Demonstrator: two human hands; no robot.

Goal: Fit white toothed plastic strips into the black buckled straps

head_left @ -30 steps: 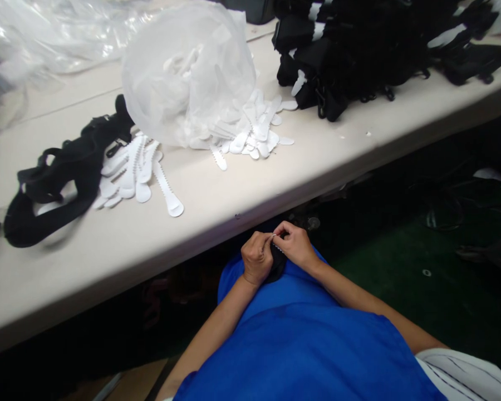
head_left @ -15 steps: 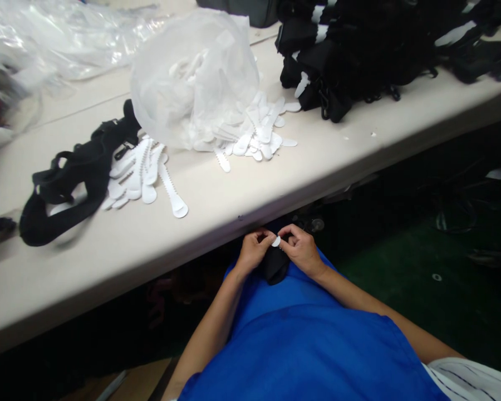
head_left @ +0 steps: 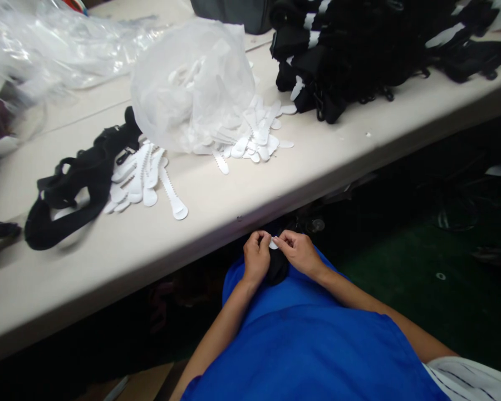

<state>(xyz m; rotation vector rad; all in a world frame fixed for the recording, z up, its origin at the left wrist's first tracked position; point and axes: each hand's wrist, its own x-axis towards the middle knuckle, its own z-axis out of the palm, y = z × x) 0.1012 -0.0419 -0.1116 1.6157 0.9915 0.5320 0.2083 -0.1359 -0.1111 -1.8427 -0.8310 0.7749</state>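
Left hand: the left hand (head_left: 257, 259) is curled, its thumb and fingertips pinching one side of a white tab (head_left: 274, 245); whether its palm also holds fabric cannot be told.
Right hand: the right hand (head_left: 299, 252) faces it, thumb and forefinger pinched on the tab's other side, fingers loosely bent.
White tab: between the two sets of fingertips, rounded edge toward the body, partly covered by the fingers.
Black fabric bundle: the bundle (head_left: 278, 269) is just below the tab, between the hands and over the blue garment (head_left: 304, 348); its upper part is hidden.
Just changed: half a second ago more of the tab's face showed and the left hand was more spread; now its fingers are curled in closer and cover more of the tab.
Meaning for the work: the hold seems to have tightened around the tab, which neither hand has let go; whether it is fastened to the bundle cannot be told.
Toothed white strips: one pile (head_left: 140, 177) lies on the table (head_left: 217, 195), beyond and left of the left hand, near a black looped strap (head_left: 69, 197).
Translucent bag: the bag (head_left: 192, 83) sits straight beyond the left hand, farther off, more strips spilling beside it.
Stacked black bundles: this heap (head_left: 354, 61) is beyond the right hand, white strips around some.
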